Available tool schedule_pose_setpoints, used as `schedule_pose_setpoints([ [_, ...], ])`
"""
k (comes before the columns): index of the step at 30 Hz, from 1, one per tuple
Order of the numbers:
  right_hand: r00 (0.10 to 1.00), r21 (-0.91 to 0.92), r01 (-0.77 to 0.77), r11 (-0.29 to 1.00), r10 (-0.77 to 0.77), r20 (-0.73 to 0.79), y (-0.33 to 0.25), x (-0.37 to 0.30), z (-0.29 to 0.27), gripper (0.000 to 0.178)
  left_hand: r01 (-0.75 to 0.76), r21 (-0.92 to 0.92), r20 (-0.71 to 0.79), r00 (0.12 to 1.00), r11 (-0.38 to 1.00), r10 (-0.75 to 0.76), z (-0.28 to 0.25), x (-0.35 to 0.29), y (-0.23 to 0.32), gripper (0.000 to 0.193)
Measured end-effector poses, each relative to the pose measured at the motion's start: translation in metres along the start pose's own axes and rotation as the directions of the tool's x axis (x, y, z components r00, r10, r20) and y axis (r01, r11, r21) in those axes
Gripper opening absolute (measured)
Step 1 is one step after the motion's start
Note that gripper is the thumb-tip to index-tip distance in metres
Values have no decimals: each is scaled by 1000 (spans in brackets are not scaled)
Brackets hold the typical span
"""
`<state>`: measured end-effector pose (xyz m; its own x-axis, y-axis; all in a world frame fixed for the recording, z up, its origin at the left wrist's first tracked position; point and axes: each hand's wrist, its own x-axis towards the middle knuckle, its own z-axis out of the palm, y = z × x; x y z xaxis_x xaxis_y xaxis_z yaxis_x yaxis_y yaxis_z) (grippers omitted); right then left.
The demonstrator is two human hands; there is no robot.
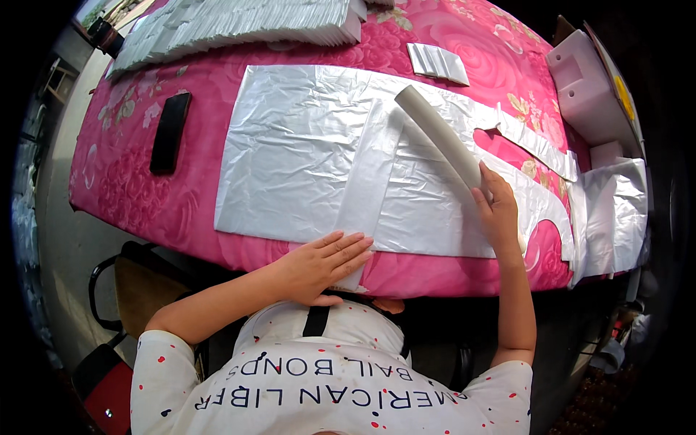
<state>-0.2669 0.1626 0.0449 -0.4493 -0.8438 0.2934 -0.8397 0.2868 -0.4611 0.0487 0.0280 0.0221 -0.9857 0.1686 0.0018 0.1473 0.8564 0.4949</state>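
Note:
A flat white plastic bag with cut-out handles at its right end lies spread on the table. Across its middle runs a narrow strip of white plastic, which reaches down to the near table edge. My left hand rests at that edge with its fingers stretched out, their tips over the strip's lower part. In my right hand, gripped at its near end, is a pale grey tube. The tube slants over the right half of the bag, its other end pointing far and left.
A pink flowered cloth covers the table. Folded white bags form a long row at the far left, and one small folded bundle lies apart. A black oblong object lies left. Foam box and more plastic bags stand right.

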Motion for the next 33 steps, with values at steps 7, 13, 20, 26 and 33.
schedule_pose_setpoints([
  [7,871,94,369,925,-379,313,-85,-29,20,47,140,335,-161,983,932,-90,41,8,22,55],
  [13,890,56,416,907,-419,181,-71,26,54,45,158,377,-158,982,913,-105,43,5,27,52],
  [20,928,-6,371,929,-370,52,-54,114,83,44,44,310,-149,989,950,3,38,1,21,51],
  [26,858,149,488,860,-504,102,-76,78,73,51,-9,131,-195,980,991,35,21,-10,11,42],
  [33,649,410,475,779,-625,434,-101,-12,58,47,-130,-108,-354,932,986,85,8,-14,-1,42],
])
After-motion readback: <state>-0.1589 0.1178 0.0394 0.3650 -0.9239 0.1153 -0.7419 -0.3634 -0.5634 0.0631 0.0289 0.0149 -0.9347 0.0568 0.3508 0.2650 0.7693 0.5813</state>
